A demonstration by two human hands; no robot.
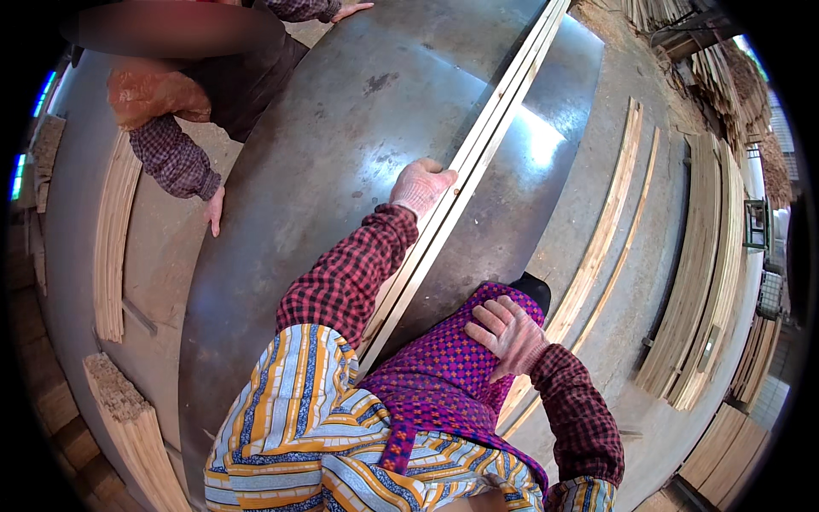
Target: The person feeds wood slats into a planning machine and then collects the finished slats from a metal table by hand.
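Two long, pale wooden strips [496, 112] lie side by side across a dark metal table [341, 136], from the far edge back toward my body. My left hand [423, 187], in a pale work glove, is closed on the strips about halfway along, thumb side against the wood. A small dark knot shows just beside it. My right hand [510, 336], also gloved, rests with fingers spread on the purple patterned apron [435, 367] over my leg. Nothing is in that hand.
Across the table at the upper left stands a co-worker in checked sleeves [171, 158], one hand [214, 212] at the table edge. Loose boards [610, 209] lie on the floor to the right, beside stacked planks [699, 273]. More timber bundles [117, 230] lie at the left.
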